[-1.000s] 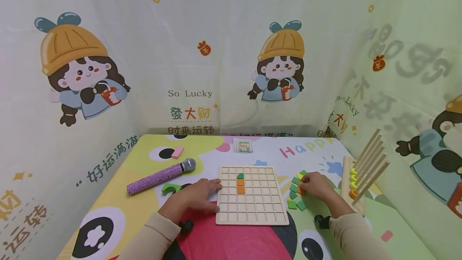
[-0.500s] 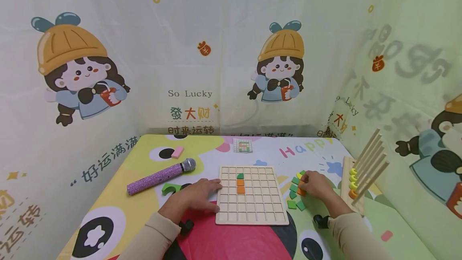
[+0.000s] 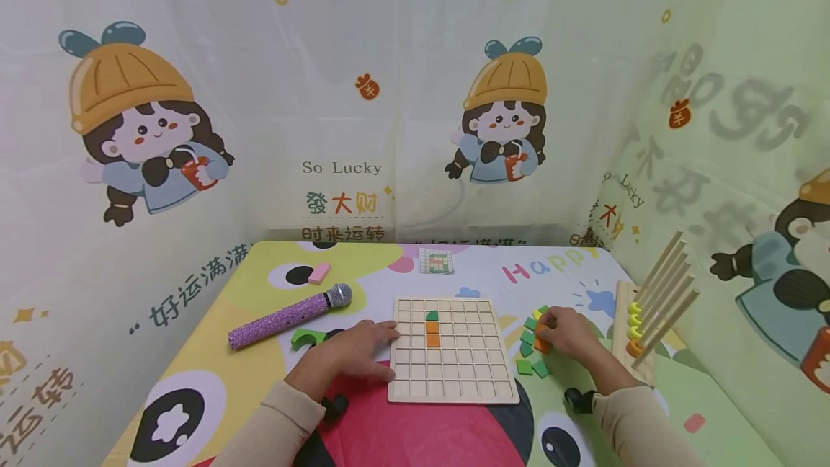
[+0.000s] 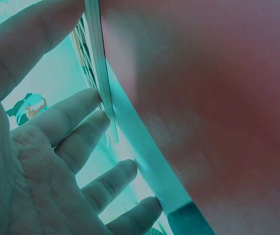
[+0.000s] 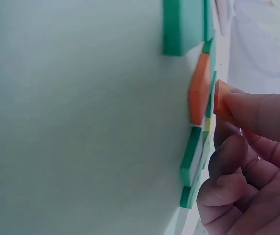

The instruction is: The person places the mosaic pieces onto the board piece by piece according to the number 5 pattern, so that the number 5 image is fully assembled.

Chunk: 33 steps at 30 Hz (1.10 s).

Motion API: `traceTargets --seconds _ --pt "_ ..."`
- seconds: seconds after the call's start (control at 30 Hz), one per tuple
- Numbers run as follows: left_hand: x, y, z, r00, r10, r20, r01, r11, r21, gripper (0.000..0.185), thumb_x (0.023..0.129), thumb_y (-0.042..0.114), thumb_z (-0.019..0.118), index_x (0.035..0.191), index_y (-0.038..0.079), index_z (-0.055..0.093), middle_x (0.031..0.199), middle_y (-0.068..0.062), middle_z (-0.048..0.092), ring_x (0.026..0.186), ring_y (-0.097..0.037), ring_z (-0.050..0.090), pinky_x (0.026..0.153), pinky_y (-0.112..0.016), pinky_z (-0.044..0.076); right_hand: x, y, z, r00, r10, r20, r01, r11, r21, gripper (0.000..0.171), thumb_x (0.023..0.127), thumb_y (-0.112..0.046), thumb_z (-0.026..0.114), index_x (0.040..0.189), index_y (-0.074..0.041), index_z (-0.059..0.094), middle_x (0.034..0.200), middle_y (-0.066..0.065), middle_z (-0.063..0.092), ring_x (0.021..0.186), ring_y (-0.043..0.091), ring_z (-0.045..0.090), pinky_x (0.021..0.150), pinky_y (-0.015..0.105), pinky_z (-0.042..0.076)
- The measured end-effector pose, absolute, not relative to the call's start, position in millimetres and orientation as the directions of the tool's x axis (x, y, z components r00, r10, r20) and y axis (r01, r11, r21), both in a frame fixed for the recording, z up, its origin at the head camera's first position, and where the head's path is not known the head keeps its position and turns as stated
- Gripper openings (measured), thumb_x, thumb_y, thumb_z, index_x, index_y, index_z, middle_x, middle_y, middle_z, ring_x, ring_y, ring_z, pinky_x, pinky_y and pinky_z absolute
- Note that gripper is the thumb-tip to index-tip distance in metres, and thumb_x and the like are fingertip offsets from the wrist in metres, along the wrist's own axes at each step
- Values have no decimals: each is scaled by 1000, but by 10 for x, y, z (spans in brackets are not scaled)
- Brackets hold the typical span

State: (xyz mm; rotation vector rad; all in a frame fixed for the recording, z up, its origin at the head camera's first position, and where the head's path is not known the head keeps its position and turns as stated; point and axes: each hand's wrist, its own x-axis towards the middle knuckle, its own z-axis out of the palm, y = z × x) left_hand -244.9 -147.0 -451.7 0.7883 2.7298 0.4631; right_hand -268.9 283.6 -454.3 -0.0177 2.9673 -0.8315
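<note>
While the left hand (image 3: pixel 353 355) lies flat with straight fingers against the left edge of the wooden grid board (image 3: pixel 454 380), the right hand (image 3: pixel 567 334) pinches an orange tile (image 5: pixel 220 100) between its fingertips. That tile sits among the loose green and orange tiles (image 3: pixel 532 352) just right of the board.

From head height we look forward and down over the whole table (image 3: pixel 214 352). Our left wrist view hugs the grid board (image 4: pixel 98 63) edge; our right wrist view sits just beside the tiles (image 5: pixel 198 88), which the head view shares.
</note>
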Motion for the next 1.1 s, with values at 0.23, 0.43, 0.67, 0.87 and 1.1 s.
traceTargets --seconds 0.23,0.43,0.67,0.87,1.1 --pt "-2434 -1474 -4500 -817 551 -169 459 799 387 75 83 42 83 148 15 58 162 -4 46 147 -36 42 114 -54 44 -2669 2752 -4500 -998 -47 -38 -13 778 -628 15 94 -12 72 103 1 69 92 10 70 78 19 60 66 31 50" --pt "-2433 -1468 -4494 -815 555 -166 469 800 374 75 83 43 82 149 16 57 162 -4 46 147 -36 43 114 -54 44 -2681 2598 -4476 -996 -80 -44 -31 751 -660 15 94 -10 71 105 0 69 96 9 71 84 19 61 71 31 51" --pt "-2445 -1468 -4499 -816 554 -165 470 801 371 75 83 43 82 148 15 57 162 -4 46 147 -36 43 114 -54 44 -2686 2365 -4501 -987 -151 -52 -71 703 -707 11 98 -7 67 107 -1 69 98 8 70 82 20 61 68 33 52" --pt "-2457 -1467 -4523 -810 563 -163 482 799 360 75 83 44 82 149 15 57 162 -4 46 146 -35 43 115 -52 44 -2727 2178 -4519 -980 -191 -58 -93 697 -711 6 97 -7 66 101 -6 70 93 3 69 85 19 59 74 33 50" --pt "-2462 -1468 -4526 -818 550 -168 472 809 350 76 83 44 82 149 16 57 162 -3 46 147 -33 43 115 -51 44 -2741 1984 -4517 -973 -223 -63 -115 700 -705 3 95 -8 69 97 -7 71 87 1 67 82 17 57 74 32 49"
